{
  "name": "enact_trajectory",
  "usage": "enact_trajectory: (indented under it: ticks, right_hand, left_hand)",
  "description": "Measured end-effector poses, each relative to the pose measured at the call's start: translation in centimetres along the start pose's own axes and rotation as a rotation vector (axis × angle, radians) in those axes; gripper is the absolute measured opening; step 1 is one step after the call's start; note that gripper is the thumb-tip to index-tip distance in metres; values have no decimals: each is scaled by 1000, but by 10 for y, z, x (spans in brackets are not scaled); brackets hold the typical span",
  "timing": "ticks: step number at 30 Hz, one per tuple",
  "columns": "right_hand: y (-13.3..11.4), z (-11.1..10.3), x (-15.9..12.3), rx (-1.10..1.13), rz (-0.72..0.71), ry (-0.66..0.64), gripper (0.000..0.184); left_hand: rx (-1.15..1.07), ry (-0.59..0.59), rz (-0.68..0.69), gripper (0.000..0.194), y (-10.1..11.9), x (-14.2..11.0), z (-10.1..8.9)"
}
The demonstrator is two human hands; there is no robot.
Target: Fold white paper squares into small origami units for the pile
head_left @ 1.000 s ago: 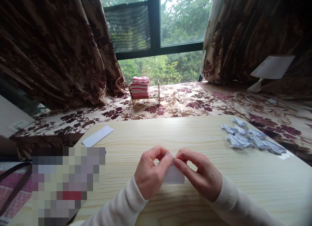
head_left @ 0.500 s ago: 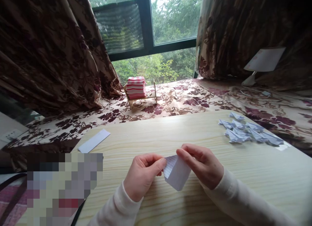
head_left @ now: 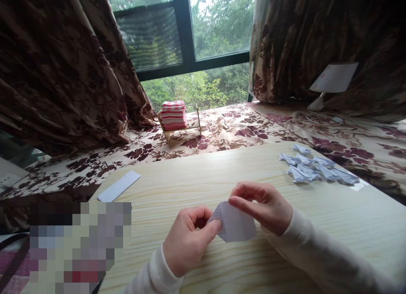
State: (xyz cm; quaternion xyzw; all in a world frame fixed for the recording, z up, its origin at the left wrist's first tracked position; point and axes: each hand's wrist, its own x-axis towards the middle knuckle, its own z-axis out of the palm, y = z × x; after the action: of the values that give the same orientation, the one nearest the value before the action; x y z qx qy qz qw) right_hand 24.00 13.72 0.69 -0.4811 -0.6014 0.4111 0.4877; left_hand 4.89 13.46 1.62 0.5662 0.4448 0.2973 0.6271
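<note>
A small piece of folded white paper (head_left: 239, 223) is held in the air over the table, its left corners slanted and faint print showing on that side. My left hand (head_left: 190, 237) pinches its left end, with the thumb on top. At the upper edge, the thumb and fingertips of my right hand (head_left: 261, 207) close on the paper. Several folded paper pieces (head_left: 304, 173) with pointed ends lie grouped at the table's far right. A flat white paper strip (head_left: 119, 186) rests near the far left corner.
The pale wooden table (head_left: 177, 175) stands against a sill covered in floral cloth (head_left: 218, 133). On the sill are a small rack with folded pink-striped cloths (head_left: 173, 115) and a white lamp (head_left: 335, 77). A blurred-out patch (head_left: 85, 243) covers the lower left.
The paper was upright between both hands, then turned so its printed, slanted side points left. My left hand has shifted its pinch onto that end. The whole view has swung slightly right.
</note>
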Motion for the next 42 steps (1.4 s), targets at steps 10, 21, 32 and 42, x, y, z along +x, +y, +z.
enact_trajectory:
  ticks: [10, 21, 32, 42]
  right_hand:
    - [0, 19, -3, 32, 84, -121, 40]
    - [1, 22, -7, 259, 88, -195, 31]
    - [22, 11, -8, -227, 69, -184, 15]
    - [31, 18, -20, -604, -229, -155, 13]
  left_hand:
    - [-311, 320, 64, 22, -10, 5, 0]
    - [-167, 227, 84, 22, -5, 0, -2]
    - [692, 306, 351, 27, -34, -9, 8]
    - [1039, 235, 865, 18, -39, -22, -8]
